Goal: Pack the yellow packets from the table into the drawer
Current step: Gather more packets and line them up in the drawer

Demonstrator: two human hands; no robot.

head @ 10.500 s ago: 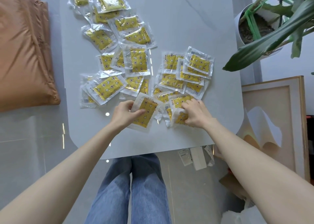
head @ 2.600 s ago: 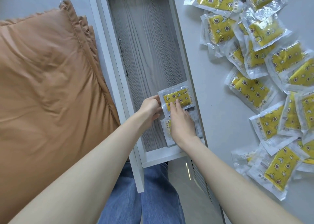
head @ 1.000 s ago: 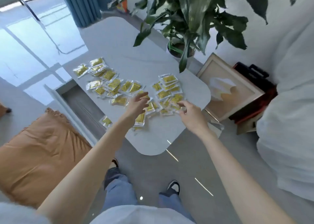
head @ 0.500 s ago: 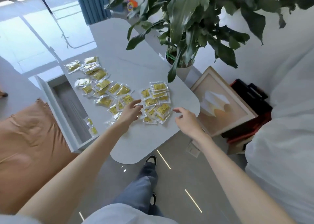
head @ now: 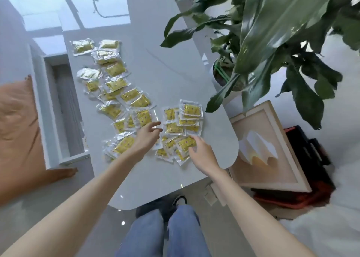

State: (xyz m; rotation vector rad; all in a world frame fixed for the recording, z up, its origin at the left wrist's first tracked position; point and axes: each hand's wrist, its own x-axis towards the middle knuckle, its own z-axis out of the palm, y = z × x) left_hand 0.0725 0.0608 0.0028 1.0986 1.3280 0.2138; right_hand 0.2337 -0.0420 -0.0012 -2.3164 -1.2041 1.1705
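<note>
On the white table (head: 155, 65), between an open drawer (head: 40, 112) at its left and a leafy plant (head: 272, 32) overhanging its right, yellow packets (head: 115, 84) lie scattered beneath the left hand (head: 146, 137), fingers straight, and the right hand (head: 201, 152), fingertips on one packet, grip unclear.

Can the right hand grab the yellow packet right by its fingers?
Probably yes. The right hand has its fingers at the edge of that yellow packet on the table, and nothing lies between them.
</note>
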